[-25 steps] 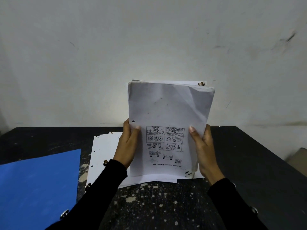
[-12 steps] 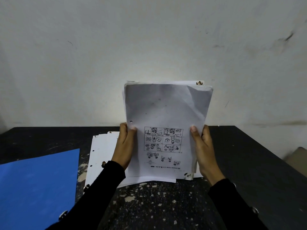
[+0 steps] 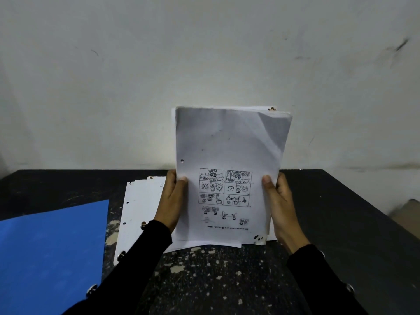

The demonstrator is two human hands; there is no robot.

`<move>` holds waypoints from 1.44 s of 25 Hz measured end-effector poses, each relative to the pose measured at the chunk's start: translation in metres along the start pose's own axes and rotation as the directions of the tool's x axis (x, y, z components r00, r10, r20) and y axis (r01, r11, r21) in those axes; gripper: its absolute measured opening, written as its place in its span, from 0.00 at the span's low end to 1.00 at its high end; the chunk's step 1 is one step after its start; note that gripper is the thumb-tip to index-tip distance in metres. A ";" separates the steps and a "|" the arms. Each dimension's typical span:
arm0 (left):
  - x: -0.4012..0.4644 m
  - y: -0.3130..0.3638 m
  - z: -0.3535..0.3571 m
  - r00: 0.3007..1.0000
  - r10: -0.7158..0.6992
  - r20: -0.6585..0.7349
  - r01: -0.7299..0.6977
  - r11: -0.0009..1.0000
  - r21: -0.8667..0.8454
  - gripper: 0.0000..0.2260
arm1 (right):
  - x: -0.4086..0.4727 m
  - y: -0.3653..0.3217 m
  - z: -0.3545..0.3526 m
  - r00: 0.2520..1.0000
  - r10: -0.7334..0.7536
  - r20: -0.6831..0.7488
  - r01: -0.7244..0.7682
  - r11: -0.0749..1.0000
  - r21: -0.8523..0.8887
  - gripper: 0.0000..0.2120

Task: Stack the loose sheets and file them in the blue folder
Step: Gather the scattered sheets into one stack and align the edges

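Head view
Stack of sheets (image 3: 229, 155): upright at frame centre, lower edge on the loose sheets below, top right corner creased.
Left hand (image 3: 171, 201): grips the stack's left edge, thumb on the front page.
Right hand (image 3: 280, 205): grips the right edge likewise.
Loose sheets (image 3: 138, 208): flat on the bench (image 3: 341, 223), behind and left of the stack.
Blue folder (image 3: 50, 255): lower left, flat.

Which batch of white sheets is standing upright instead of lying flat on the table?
The stack of sheets held between the left hand and right hand, its front page bearing cartoon panels. The other sheets lie flat beneath it.
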State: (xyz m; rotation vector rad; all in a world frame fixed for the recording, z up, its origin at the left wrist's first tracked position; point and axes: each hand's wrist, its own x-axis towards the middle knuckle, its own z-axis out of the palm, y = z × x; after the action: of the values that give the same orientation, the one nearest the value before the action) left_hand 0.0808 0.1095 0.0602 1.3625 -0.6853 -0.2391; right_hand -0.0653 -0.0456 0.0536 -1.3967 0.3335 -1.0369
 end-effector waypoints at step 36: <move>0.112 -0.104 0.065 0.956 -0.287 0.068 0.119 0.587 0.801 0.19 | 0.074 0.047 -0.141 0.815 0.553 -0.172 -0.559 0.829 0.017 0.20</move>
State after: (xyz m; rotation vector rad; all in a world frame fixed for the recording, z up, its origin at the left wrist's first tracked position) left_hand 0.1542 -0.0261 -0.0001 2.3250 -0.8388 -0.2630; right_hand -0.1100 -0.1989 0.0082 -1.1338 0.8391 -0.6577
